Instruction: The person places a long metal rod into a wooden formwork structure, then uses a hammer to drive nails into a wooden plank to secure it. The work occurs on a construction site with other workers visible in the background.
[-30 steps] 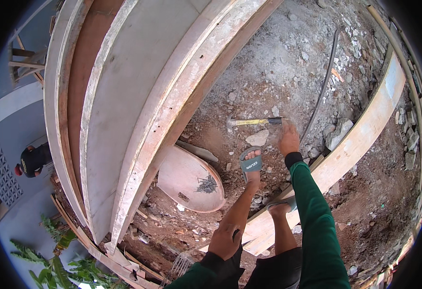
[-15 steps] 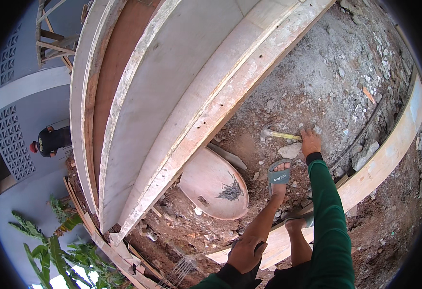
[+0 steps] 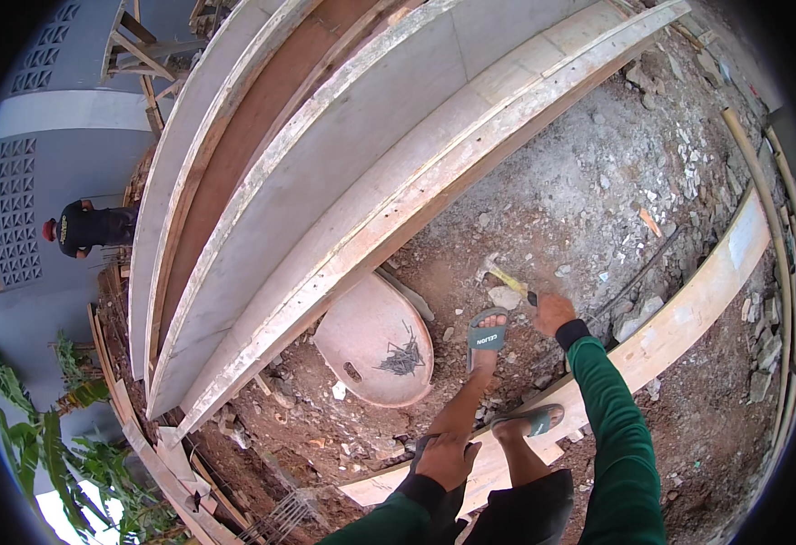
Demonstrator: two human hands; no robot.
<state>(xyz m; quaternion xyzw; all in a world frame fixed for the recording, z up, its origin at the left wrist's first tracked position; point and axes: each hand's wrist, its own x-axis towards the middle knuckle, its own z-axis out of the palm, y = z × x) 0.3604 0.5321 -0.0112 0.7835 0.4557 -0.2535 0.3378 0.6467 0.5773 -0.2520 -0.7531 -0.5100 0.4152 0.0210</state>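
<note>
My right hand is closed around the handle end of a claw hammer, whose yellow handle slants up and left to a metal head. The hammer is low over the dirt, just beyond my sandalled foot; whether its head touches the ground I cannot tell. My left hand rests on my bent left knee, holding nothing, with the thumb apart from the fingers. To the left of the foot lies a pale pinkish oval board with a slot cut in it and a pile of dark nails on top.
Long wooden formwork panels stretch diagonally across the upper left. A wooden plank curves beneath my other foot. Rubble and a dark rod lie on the right. Far left, a person in dark clothes stands by a grey wall.
My right hand has gone from reaching with its fingers at the handle's end to a closed grip on it. The hammer now slants more steeply. The whole view has shifted; my left hand stays on my knee.
</note>
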